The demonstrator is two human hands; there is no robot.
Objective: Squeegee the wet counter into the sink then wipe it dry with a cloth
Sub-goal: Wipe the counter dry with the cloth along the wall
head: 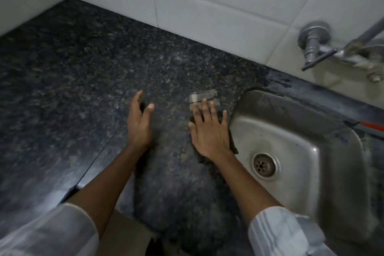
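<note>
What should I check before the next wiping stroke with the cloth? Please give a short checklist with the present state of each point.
1. Cloth under the right hand: ok, the palm lies flat on it, fingers spread.
2. Left hand out of the cloth's path: ok, it is open and apart from the cloth, holding nothing.
3. Counter free of things in the way: ok, nothing stands on the visible part.
4. Cloth clear of the sink: not ok, it lies right at the rim.
5. Counter already dry: cannot tell, the picture is blurred.
6. Tap closed: cannot tell.
</note>
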